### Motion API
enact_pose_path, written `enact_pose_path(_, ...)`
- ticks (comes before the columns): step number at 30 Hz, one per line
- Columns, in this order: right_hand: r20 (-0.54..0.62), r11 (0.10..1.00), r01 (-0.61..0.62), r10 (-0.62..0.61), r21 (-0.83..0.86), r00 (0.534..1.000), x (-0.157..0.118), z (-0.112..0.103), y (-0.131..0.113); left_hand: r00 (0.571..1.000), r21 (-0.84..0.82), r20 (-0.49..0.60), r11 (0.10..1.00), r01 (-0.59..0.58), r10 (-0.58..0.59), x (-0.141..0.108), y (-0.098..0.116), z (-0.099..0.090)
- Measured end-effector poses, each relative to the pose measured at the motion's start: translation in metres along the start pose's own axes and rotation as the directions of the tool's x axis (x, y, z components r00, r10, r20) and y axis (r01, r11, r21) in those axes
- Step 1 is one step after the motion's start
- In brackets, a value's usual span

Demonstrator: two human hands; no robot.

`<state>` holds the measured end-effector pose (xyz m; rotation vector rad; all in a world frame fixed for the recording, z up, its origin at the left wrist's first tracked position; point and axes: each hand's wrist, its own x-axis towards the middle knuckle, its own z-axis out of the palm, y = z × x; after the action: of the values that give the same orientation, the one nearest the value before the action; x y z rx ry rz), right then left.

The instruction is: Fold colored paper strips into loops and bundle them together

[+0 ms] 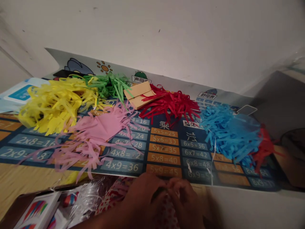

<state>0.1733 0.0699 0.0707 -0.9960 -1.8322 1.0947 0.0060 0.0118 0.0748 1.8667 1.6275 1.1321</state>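
At the bottom middle, my left hand [143,197] and my right hand [184,200] are close together, fingertips nearly meeting. Both have curled, pinched fingers. Whatever they hold between them is too dark and small to make out. Below them shows a red-and-white patterned cloth [166,211]. Just beyond, on a printed multiplication mat [164,159], lie bundles of cut paper strips: yellow [57,101], green [111,84], pink [102,127], red [171,103] and blue [231,130]. A second red bundle [264,146] touches the blue one at the right.
A tray [19,203] at the lower left holds printed cards [35,211] and clear shiny strands [87,198]. A folded tan card [139,93] lies between the green and red strips. A wipes pack [19,93] is at the left. A pale wall [152,35] rises behind the mat.
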Motion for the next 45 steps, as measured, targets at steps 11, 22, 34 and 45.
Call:
enact_pose_path(11,0.111,0.996,-0.060,0.052,0.064,0.992,0.002,-0.008,-0.005,0.999,-0.063,-0.021,0.997,-0.049,0.048,-0.002,-0.005,-0.006)
enact_pose_path(22,0.073,0.986,0.118,-0.110,-0.114,0.991,-0.003,-0.011,-0.023,0.987,-0.074,-0.053,0.985,-0.156,0.153,-0.004,0.004,-0.017)
enact_pose_path(34,0.015,0.949,0.254,-0.256,-0.185,0.967,-0.010,-0.012,-0.038,0.891,-0.005,-0.237,0.917,-0.399,0.386,-0.012,0.009,-0.008)
enact_pose_path(45,0.019,0.907,0.322,-0.330,-0.273,0.944,-0.013,-0.008,-0.024,0.973,0.026,-0.120,0.981,-0.194,0.195,-0.011,0.008,0.003)
